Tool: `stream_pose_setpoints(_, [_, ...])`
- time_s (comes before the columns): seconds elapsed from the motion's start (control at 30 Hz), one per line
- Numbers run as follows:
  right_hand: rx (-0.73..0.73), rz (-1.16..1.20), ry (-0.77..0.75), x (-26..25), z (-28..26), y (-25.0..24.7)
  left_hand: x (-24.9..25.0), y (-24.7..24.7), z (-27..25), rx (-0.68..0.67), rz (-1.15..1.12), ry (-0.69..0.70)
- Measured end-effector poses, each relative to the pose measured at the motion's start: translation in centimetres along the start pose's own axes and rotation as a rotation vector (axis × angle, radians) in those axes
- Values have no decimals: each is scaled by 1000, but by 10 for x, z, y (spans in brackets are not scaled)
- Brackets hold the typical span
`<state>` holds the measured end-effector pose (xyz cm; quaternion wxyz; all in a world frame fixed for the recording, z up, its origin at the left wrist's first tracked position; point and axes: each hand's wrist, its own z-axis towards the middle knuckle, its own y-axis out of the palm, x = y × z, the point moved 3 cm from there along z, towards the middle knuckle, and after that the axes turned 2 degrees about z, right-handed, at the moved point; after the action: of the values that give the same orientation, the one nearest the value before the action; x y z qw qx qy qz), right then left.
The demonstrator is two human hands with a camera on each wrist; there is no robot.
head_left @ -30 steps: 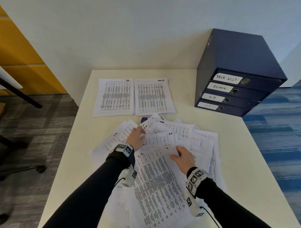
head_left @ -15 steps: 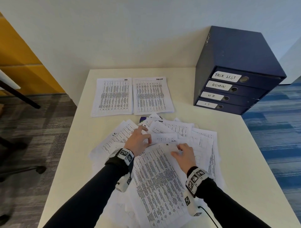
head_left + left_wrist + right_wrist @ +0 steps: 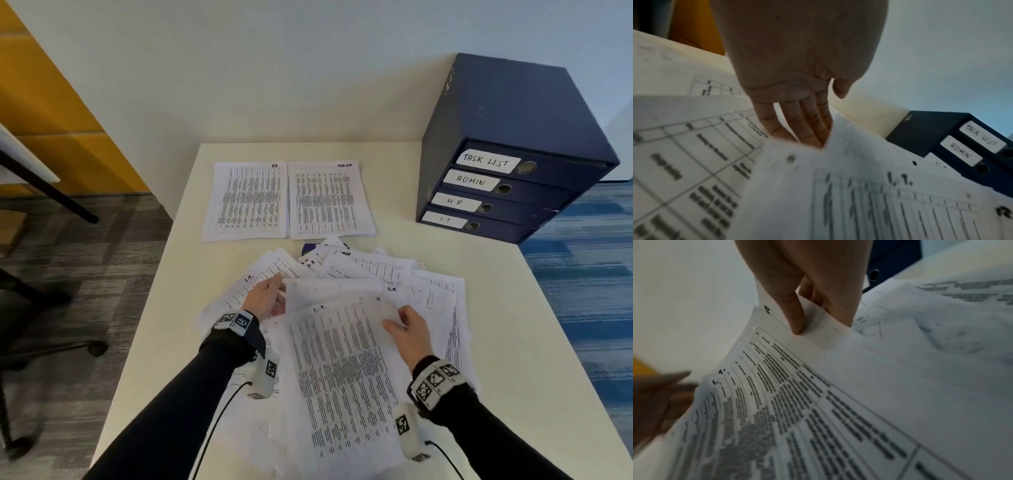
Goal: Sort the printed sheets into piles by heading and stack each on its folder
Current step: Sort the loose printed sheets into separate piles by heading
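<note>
A loose heap of printed sheets (image 3: 376, 270) covers the near half of the table. On top lies a sheet headed I.T. (image 3: 342, 359). My right hand (image 3: 407, 329) pinches its far right edge, thumb on top (image 3: 795, 321) and fingers beneath, so the I.T. sheet (image 3: 818, 402) curves upward. My left hand (image 3: 267, 298) is at its left edge, and its straight fingers (image 3: 797, 126) slip under the raised paper (image 3: 879, 203). Two neat piles lie at the back, headed HR (image 3: 246, 202) and TASK LIST (image 3: 329, 200).
Several dark blue folders (image 3: 507, 192), labelled TASK LIST, ADMIN, HR and IT, are stacked at the table's back right. A small purple object (image 3: 310, 247) peeks out behind the heap. Bare table (image 3: 513, 325) shows on the right. An office chair (image 3: 34, 325) stands on the floor at the left.
My right hand has taken hold of the I.T. sheet's far edge and raised it. My left hand has shifted slightly left, its fingers now under the paper.
</note>
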<state>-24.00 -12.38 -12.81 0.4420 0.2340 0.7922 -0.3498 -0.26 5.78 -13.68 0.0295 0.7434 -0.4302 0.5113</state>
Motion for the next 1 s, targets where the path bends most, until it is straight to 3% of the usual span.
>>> stream_pose_setpoints(0.13, [-37,316,59,-21,11,-7,8,0,-11,-90,-137,45])
stream_pose_setpoints(0.27, [-96,483,18,-53,20,-12,20,-1,-13,-50,-237,65])
stream_pose_setpoints(0.37, [-70,566,19,-61,24,-16,20,-4,-10,24,-31,175])
stream_pose_setpoints(0.47, [9,505,-32,-66,23,-21,14,-8,-16,167,143,244])
stream_pose_setpoints(0.67, [179,369,-277,-120,20,-41,10,-13,-21,125,443,228])
stream_pose_setpoints(0.8, [89,390,-450,-176,14,-48,66,-28,-23,137,229,335])
stream_pose_setpoints(0.93, [-7,382,-560,-226,2,-44,146,-48,-27,22,-176,406])
stream_pose_setpoints(1.0, [-55,474,-609,-243,-2,-41,170,-56,-33,75,-314,465])
